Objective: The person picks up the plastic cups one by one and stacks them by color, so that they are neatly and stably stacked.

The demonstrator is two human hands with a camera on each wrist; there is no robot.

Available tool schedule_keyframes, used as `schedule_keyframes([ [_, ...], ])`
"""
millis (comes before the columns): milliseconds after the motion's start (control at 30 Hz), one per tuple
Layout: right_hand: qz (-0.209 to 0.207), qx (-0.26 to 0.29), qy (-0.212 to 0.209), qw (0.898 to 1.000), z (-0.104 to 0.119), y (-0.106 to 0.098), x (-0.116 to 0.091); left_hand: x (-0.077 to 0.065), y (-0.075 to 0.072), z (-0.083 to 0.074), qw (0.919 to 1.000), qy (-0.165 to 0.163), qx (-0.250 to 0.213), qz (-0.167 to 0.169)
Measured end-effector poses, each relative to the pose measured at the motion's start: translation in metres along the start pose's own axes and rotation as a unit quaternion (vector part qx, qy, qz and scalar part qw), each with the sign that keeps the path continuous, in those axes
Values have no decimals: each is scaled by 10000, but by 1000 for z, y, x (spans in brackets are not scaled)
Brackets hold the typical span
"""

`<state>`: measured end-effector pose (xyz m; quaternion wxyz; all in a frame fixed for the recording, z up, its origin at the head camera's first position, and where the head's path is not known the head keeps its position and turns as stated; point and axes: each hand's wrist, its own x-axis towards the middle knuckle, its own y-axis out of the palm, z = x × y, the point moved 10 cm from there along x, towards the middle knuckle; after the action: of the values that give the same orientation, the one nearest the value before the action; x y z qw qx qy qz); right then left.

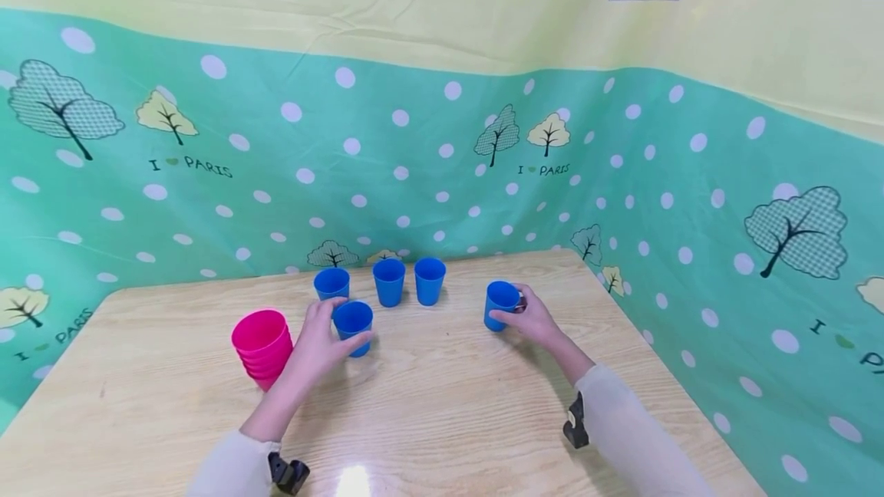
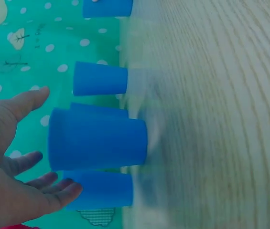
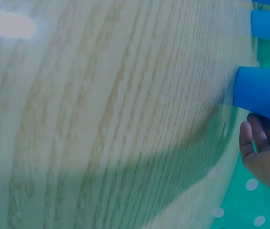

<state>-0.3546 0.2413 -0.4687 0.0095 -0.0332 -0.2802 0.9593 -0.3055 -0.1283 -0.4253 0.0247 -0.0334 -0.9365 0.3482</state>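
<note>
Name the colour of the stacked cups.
The stacked cups are bright pink, clearest in the head view.

- The head camera looks from over the near side of the worktop (image 1: 449,413), forward and downward; it's the widest view, with patterned cloth (image 1: 373,129) across the upper half and both forearms (image 1: 276,405) entering from the bottom.
- The left wrist camera sits low and close, turned sideways: worktop on the right, cloth on the left, left fingers (image 2: 63,196) at lower left, the nearest blue cup (image 2: 99,140) large beside them.
- The right wrist camera is tipped the opposite way: worktop over the left and middle, right fingers (image 3: 245,139) and right-hand cup (image 3: 261,90) at the right edge.
- Head and left wrist share the cup cluster; head and right wrist share the right-hand cup.
</note>
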Motion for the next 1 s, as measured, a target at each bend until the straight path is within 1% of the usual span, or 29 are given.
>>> schedule_keyframes([
  [167, 45, -13, 14, 10000, -1, 0, -1, 3, 7, 9, 9995, -243, -167, 80],
  [267, 49, -13, 18, 10000, -1, 1, -2, 4, 11, 12, 9991, -333, -234, 122],
  [567, 52, -80, 17, 10000, -2, 3, -2, 8, 17, 19, 9975, -450, -537, 109],
  [733, 43, -76, 30, 10000, -3, 3, -2, 9, 20, 22, 9969, -517, -573, 123],
  [867, 60, -105, -10, 9999, -1, 4, -2, 10, 22, 24, 9969, -521, -577, 155],
  [1000, 146, -108, -104, 9998, 6, 8, -4, 11, 22, 26, 9970, -441, -627, 116],
])
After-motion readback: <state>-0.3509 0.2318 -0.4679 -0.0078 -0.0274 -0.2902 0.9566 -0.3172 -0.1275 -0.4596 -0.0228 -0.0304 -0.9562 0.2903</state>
